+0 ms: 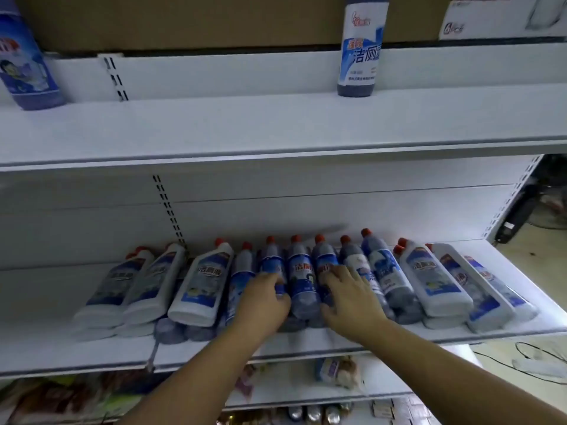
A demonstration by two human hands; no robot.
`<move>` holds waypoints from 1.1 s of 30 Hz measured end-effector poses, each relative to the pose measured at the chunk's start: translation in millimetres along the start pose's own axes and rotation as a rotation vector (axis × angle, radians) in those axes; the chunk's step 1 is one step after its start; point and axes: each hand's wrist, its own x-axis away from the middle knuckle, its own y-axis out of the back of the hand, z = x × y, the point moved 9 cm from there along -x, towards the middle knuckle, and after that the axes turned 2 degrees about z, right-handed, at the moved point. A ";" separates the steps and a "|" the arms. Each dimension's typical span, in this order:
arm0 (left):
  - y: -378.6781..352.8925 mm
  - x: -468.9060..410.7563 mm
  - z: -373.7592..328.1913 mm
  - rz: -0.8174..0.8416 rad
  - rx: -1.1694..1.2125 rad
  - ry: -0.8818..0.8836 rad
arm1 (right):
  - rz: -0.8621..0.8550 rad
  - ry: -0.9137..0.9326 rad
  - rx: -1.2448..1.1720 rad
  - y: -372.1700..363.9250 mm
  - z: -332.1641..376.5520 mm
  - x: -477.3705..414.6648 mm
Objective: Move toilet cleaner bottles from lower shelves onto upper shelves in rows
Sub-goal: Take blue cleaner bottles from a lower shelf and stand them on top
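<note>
Several toilet cleaner bottles lie on their sides on the lower shelf [368, 342], red caps pointing to the back. My left hand [264, 302] is curled around a blue bottle [272, 265] in the middle of the pile. My right hand [349, 299] lies with spread fingers on the neighbouring blue bottle [325, 265], not closed around it. Between the two lies another blue bottle [302, 274]. White flat bottles [202, 286] lie at the left, and more white bottles [429, 277] at the right. On the upper shelf [276, 130] one blue bottle [359, 47] stands upright at the back right.
A larger blue bottle [27, 65] stands at the upper shelf's far left. Cardboard boxes [184, 19] fill the shelf above. Packaged goods [337, 372] lie on the shelves below. The shelving ends at the right, where floor and cables [527, 357] show.
</note>
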 end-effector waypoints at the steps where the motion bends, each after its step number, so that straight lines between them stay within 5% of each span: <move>1: -1.4 -7.7 1.1 0.011 -0.062 0.019 | 0.036 0.018 0.055 -6.8 0.2 -4.2; 6: -14.2 -27.6 2.9 0.118 -0.199 0.135 | 0.232 0.086 0.294 -46.4 16.3 -18.5; 13: -1.0 -48.0 -7.4 0.127 -0.390 0.169 | 0.121 0.051 0.296 -52.9 26.4 -25.7; 18: 9.2 -46.6 -18.5 0.304 -0.460 0.214 | 0.108 0.079 0.156 -38.8 23.5 -32.2; 24: 2.0 -36.2 -30.0 0.526 -0.629 0.141 | -0.003 -0.149 -0.369 10.6 0.8 -35.1; 28: 0.4 -46.1 -20.1 0.369 -0.475 0.148 | -0.065 -0.395 -1.214 3.6 -24.0 -30.9; 33: -8.2 -56.0 -11.5 0.189 -0.369 0.148 | -0.108 -0.348 -1.511 0.9 -26.0 -14.6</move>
